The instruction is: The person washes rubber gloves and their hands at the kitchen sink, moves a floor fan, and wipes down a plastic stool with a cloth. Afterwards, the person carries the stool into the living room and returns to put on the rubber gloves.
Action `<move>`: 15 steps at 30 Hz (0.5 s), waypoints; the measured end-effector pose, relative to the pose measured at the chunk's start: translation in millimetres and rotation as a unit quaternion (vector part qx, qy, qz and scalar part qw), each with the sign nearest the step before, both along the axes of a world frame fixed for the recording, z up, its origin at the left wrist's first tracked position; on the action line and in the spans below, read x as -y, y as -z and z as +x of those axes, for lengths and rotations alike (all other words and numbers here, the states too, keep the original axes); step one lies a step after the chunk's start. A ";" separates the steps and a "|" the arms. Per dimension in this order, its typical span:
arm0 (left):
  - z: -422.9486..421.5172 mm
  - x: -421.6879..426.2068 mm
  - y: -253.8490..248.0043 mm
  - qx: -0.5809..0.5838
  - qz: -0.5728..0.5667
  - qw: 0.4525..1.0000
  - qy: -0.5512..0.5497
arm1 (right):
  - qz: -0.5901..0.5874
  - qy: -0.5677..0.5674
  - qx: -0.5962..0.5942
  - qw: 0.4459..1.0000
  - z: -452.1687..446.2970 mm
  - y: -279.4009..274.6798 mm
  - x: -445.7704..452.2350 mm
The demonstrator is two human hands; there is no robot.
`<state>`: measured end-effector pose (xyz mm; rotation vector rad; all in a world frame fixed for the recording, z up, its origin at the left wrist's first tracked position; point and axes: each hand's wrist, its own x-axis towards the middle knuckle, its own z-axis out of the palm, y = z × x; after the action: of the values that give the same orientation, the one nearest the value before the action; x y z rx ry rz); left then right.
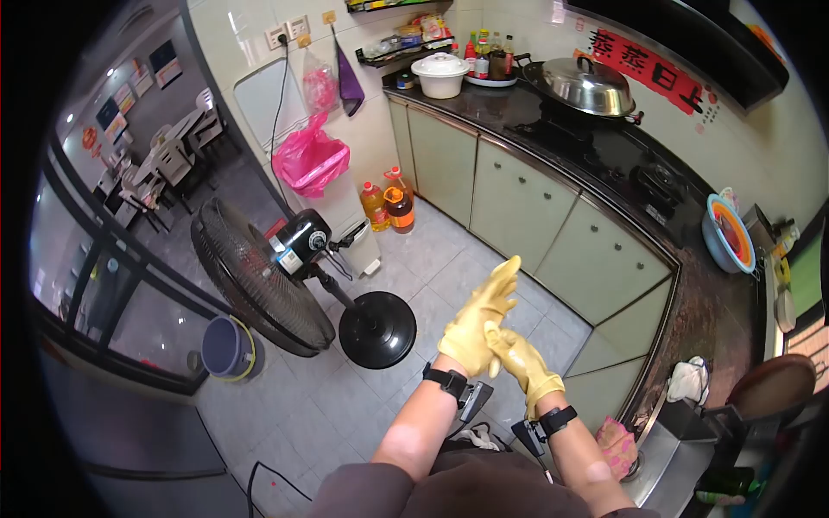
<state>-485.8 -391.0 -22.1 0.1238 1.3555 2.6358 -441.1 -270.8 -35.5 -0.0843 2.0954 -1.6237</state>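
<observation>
Yellow rubber gloves cover both of my hands, which meet in front of my body above the floor. My left hand [480, 321] points up and away with its fingers stretched out, holding nothing. At the palm side of the left glove, my right hand [523, 366] has its fingers closed on the yellow rubber of that glove. Part of the contact is hidden between the hands. A black strap with a small device [449, 380] is on my left wrist, and a similar strap [557, 420] is on my right wrist.
A black standing fan [371, 328] and a blue bucket [231, 347] stand to the left. Oil bottles [399, 210] are beside a bin with a pink bag [311, 157]. The dark counter [570, 147] carries a lidded wok [589, 86] and basins [728, 233]; a sink [673, 470] is at right.
</observation>
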 end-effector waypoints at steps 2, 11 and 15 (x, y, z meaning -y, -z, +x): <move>1.5 21.7 -0.9 0.004 -0.006 1.000 -0.023 | 0.041 -0.054 0.009 0.998 5.1 -1.0 23.2; 24.9 72.5 8.8 0.020 -0.021 0.997 -0.065 | 0.049 -0.067 0.003 0.997 7.9 -10.3 69.3; 42.0 90.8 28.7 0.033 -0.043 0.996 -0.065 | 0.121 -0.045 -0.012 0.992 -7.4 -41.6 94.0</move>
<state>-443.9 -481.8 -50.8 -0.0655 1.4991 2.6531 -448.5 -364.8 6.2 -0.1172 2.2557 -1.3130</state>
